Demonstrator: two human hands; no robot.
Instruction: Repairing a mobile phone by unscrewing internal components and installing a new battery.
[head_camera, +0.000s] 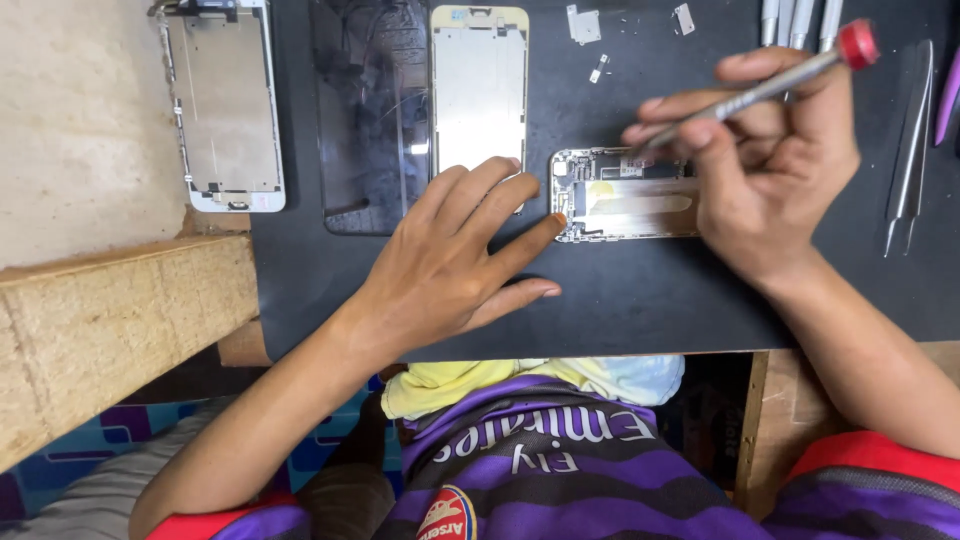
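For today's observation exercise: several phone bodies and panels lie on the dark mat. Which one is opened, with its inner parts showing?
The opened phone body between both hands, inner parts exposed. The white-framed panel, dark glass panel and gold-framed plate show only flat surfaces.

- You worked at a worktop (620, 310) covered by a dark, matte mat that filled most of the view and ended in a straight near edge.
- To your left of the mat, a pale, rough, sandy-looking surface (80, 120) lay level with it.
- Below that surface, a thick beam of coarse, light wood (110, 330) ran at a slant across the lower left.
- Under the near edge on your right, bare wooden boards (790, 400) of the frame showed.
- Beneath the worktop on the left, a cloth patterned in blue and purple (120, 430) was visible.
- The light was even and soft, with a faint sheen on the mat.
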